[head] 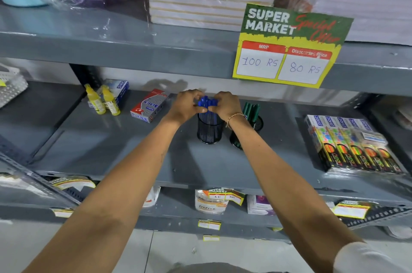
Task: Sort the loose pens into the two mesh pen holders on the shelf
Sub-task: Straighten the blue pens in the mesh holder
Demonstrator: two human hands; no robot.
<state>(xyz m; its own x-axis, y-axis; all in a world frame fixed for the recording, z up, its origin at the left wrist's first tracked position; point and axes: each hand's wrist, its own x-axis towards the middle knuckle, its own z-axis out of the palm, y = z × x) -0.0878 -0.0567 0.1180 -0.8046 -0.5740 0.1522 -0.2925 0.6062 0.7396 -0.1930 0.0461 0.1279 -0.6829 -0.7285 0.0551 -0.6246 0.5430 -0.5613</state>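
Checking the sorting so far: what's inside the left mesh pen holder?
Blue pens stand in the left mesh holder, their caps bunched between the left hand and right hand. The hands hide some caps, so the count can't be told.

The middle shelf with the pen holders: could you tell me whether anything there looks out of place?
The red box lies skewed beside the left hand, and the right-hand pen holder looks tilted behind the right forearm.
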